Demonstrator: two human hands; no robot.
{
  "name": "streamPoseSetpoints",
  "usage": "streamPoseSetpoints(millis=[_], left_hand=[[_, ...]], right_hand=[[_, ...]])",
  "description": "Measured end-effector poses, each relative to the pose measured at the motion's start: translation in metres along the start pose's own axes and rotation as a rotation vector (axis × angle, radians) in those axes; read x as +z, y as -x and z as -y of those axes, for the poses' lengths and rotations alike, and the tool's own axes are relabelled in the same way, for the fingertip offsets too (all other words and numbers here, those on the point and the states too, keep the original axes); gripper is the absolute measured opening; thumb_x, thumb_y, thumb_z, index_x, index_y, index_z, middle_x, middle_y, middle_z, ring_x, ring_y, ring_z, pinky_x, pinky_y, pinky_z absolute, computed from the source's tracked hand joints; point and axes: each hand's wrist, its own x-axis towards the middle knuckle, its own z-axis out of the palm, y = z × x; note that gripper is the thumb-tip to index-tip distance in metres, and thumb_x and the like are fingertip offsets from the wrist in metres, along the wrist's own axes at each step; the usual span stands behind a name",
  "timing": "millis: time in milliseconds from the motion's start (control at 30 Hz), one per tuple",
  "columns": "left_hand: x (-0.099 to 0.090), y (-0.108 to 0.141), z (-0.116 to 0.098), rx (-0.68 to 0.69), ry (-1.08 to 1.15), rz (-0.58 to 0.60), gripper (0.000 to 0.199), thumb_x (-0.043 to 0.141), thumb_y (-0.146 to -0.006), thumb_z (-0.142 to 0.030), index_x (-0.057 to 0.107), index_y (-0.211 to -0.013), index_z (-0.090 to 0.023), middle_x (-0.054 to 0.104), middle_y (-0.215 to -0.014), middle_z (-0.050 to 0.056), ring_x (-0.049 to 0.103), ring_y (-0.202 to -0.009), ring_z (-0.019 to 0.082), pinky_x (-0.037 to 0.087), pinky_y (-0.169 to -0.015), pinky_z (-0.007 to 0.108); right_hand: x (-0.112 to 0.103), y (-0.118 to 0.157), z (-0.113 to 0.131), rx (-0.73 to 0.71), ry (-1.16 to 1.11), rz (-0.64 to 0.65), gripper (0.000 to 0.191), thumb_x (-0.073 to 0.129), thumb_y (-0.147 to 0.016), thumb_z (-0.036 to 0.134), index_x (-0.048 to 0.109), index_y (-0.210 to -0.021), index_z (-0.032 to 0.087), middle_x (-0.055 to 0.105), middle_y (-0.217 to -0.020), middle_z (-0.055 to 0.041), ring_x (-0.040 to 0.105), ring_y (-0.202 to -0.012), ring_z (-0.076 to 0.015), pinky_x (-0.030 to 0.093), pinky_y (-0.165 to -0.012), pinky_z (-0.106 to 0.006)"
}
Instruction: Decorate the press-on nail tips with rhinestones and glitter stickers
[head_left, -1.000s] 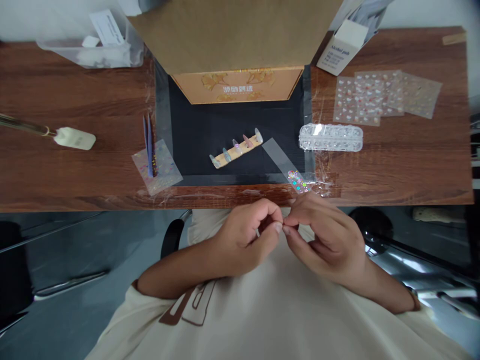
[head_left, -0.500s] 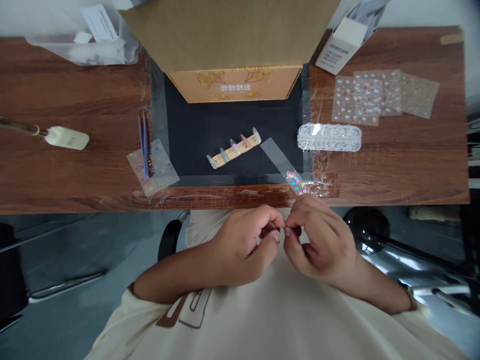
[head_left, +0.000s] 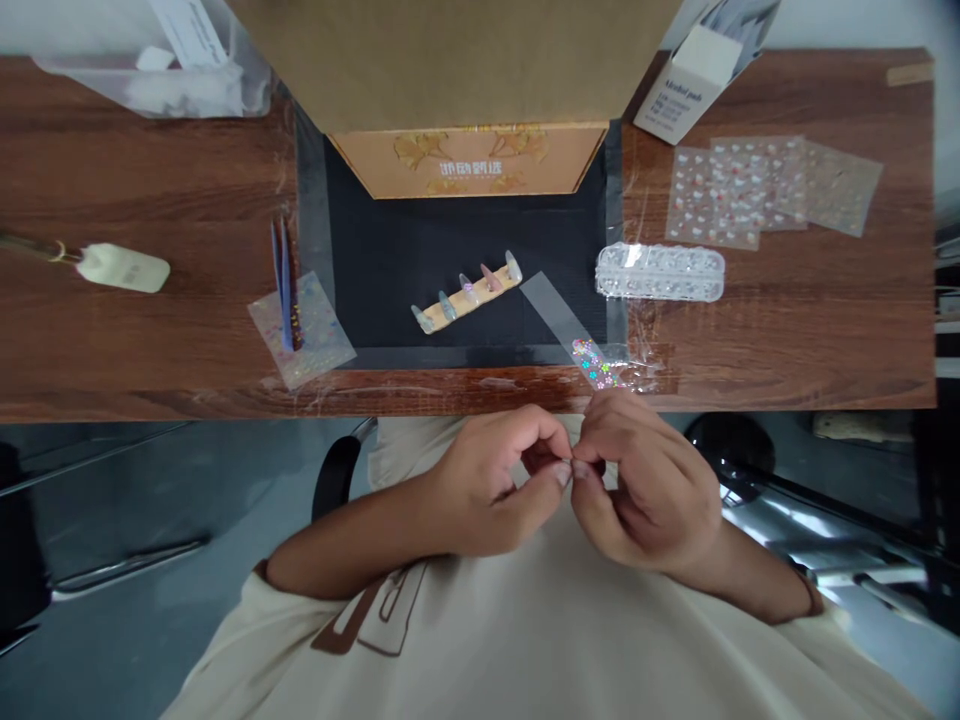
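Observation:
Just off the table's front edge, my left hand (head_left: 506, 480) and my right hand (head_left: 645, 480) meet fingertip to fingertip. Each is closed in a pinch. Whatever lies between the fingertips is too small or hidden to name. Beyond my right hand, a clear plastic sleeve (head_left: 553, 308) with colourful flower sequins (head_left: 594, 366) reaches over the front edge of the black mat (head_left: 375, 240). On the mat sits a tan strip (head_left: 472, 302) bearing several press-on nails (head_left: 467, 288), grey-green, pink and clear.
A cardboard box (head_left: 472, 165) stands at the back of the mat. Left are tweezers (head_left: 285, 290) on a sticker sheet (head_left: 322, 330), a pale bottle-shaped item (head_left: 124, 268) and a plastic bin (head_left: 150, 95). Right are a clear compartment case (head_left: 660, 273), sticker sheets (head_left: 757, 190) and an alcohol-pad box (head_left: 682, 90).
The left thumb has shifted right, closer to the right fingertips. Both hands stay pinched together, and the view has moved slightly. Things on the table lie as before.

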Motion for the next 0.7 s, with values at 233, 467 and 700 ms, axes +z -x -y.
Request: streamPoseSetpoints(millis=[233,467,700], left_hand=[[-0.002,-0.003,0.003,-0.009,0.072,0.045,0.004,0.054,-0.082,-0.016,0.052,-0.079,-0.017,0.057,-0.064,-0.004,0.05,-0.056,0.005,0.041,-0.054,0.015],[0.005,-0.002,0.004,-0.041,0.122,0.004,0.007,0.051,-0.085,-0.016,0.048,-0.078,-0.018,0.053,-0.063,-0.005,0.047,-0.055,0.006,0.037,-0.051,0.017],[0.011,-0.004,0.005,0.012,0.177,-0.064,0.008,0.051,-0.083,-0.013,0.047,-0.077,-0.018,0.049,-0.063,-0.006,0.041,-0.053,0.004,0.036,-0.052,0.016]], right_hand=[[-0.002,0.0,0.003,0.039,-0.073,0.017,0.019,0.053,-0.075,0.0,0.052,-0.082,0.018,0.053,-0.065,-0.0011,0.051,-0.06,-0.0146,0.046,-0.058,-0.034],[0.004,0.0,-0.001,0.065,-0.03,-0.014,0.018,0.052,-0.076,0.004,0.048,-0.081,0.02,0.051,-0.066,0.0004,0.049,-0.06,-0.0139,0.047,-0.059,-0.034],[0.008,-0.003,-0.004,0.044,-0.085,-0.045,0.02,0.051,-0.074,0.005,0.044,-0.081,0.022,0.049,-0.067,0.0008,0.048,-0.06,-0.0139,0.043,-0.057,-0.032]])
